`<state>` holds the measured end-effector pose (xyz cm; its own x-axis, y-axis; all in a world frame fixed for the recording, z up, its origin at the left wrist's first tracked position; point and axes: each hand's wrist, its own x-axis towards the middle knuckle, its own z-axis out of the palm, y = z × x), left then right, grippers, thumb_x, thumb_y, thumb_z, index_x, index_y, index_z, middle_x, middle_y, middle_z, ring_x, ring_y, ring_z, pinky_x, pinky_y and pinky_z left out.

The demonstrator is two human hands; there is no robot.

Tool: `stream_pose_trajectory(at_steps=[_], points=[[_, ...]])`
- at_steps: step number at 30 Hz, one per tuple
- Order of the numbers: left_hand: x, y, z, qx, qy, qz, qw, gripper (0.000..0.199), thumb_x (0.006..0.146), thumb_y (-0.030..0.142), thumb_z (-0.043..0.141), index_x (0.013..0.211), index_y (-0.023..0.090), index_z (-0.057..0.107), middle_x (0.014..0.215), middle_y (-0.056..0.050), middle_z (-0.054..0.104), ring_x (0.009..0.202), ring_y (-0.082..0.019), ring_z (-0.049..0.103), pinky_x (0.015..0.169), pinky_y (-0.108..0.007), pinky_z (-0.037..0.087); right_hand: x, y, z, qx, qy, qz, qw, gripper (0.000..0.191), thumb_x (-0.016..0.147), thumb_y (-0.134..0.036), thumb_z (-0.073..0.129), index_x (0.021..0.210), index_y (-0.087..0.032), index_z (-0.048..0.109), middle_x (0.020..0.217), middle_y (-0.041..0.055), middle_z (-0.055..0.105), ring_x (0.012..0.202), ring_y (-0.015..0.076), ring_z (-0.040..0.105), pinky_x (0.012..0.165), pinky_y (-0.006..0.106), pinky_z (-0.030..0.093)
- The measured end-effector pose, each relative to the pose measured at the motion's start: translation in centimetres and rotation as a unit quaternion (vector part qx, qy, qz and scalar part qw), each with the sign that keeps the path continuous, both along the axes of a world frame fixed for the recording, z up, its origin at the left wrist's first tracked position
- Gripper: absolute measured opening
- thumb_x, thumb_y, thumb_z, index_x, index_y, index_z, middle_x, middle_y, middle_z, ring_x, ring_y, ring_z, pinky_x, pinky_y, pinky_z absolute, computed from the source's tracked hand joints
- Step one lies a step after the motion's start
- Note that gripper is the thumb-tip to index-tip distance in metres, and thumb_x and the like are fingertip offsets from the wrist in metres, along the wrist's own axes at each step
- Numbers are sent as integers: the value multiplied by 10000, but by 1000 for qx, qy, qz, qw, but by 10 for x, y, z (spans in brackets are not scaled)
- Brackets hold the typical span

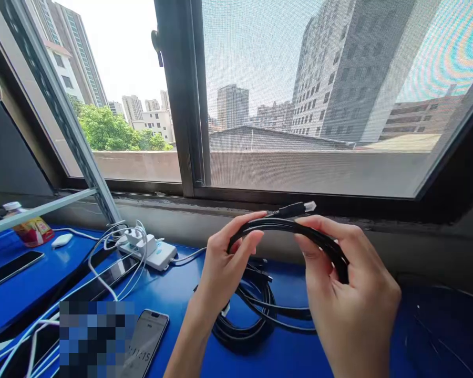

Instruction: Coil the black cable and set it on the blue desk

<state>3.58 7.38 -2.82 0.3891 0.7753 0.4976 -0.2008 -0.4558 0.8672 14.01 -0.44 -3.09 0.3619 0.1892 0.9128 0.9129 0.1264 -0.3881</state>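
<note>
The right hand [352, 294] has its grip pinching a black cable coil [278, 226] between thumb and forefinger, with the strands running down into the palm. The left hand [223, 257] curls around the opposite side of the coil; its thumb tip stands apart from the forefinger, so this grip reads as loose support rather than a firm pinch. The coil is raised above the desk [289, 359], short of the rear edge below the window [193, 191]. Holding it on two sides appears intended to gather the strands into one bundle. The cable plug [291, 210], fitted with a clear cap [310, 206], projects over the top of the bundle between the hands; the cap presumably guards its contacts. Beneath, further black cables [242, 338] lie looped on the desk; whether any joins the held coil cannot be determined. Toward the rear edge, left of the hands, a white power strip [163, 257] carries chargers [146, 244], probably set there to leave the front free for handling. A smartphone [153, 331] lies face up left of the looped cables, its clock-like display legible from above, likely so the time can be read.
</note>
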Motion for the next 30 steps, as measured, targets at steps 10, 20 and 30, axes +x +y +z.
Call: stream_pose_trajectory(at_steps=[10,20,30], points=[[-4,3,2,3,7,-7,1000,257,818,393,597,815,163,710,503,66,317,462,-64,245,444,-214,259,5,4,0,8,-11,0,1000,242,890,-338,595,1084,-212,665,1052,66,672,923,194,640,679,275,533],[-11,11,4,-12,5,-1,1000,271,756,414,646,710,175,527,501,71,364,473,-58,281,430,-195,211,-1,2,2,-17,30,16,999,274,819,-409,661,665,-184,678,574,2,621,469,106,535,432,212,398],[-21,19,6,-105,-28,-175,978,441,674,541,681,589,177,446,500,91,257,428,-21,181,405,-197,125,-12,-9,8,-90,318,207,921,554,750,-665,590,930,-154,710,450,-3,524,347,114,459,323,210,263]])
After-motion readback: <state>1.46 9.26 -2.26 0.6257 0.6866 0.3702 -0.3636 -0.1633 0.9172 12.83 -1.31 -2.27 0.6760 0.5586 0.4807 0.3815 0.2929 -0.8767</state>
